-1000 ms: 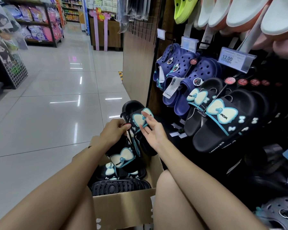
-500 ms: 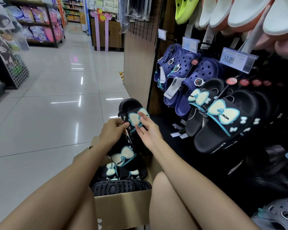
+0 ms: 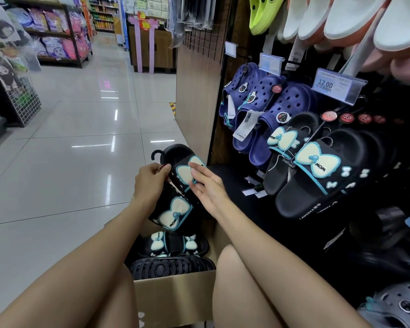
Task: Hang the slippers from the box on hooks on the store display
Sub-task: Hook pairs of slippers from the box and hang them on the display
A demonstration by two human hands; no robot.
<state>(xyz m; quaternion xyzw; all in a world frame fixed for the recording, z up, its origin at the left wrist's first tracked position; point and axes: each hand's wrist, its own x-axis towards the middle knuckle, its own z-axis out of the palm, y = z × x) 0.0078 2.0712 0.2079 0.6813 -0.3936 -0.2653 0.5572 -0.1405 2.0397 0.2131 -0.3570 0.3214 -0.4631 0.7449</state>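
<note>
A pair of black slippers (image 3: 175,197), each strap bearing a raised cream bow edged in teal and lettered "MOM", is held above an open cardboard box (image 3: 173,297) in a shop aisle. The left hand (image 3: 150,183) pinches the pair near its black plastic hanger hook (image 3: 157,154); the right hand (image 3: 206,188) lays nearly straight fingers on the upper strap. More matching slippers lie in the box, one showing a ribbed sole (image 3: 171,267). To the right, identical smooth foam slippers (image 3: 317,176) hang on the display beside perforated blue clogs (image 3: 265,110).
</note>
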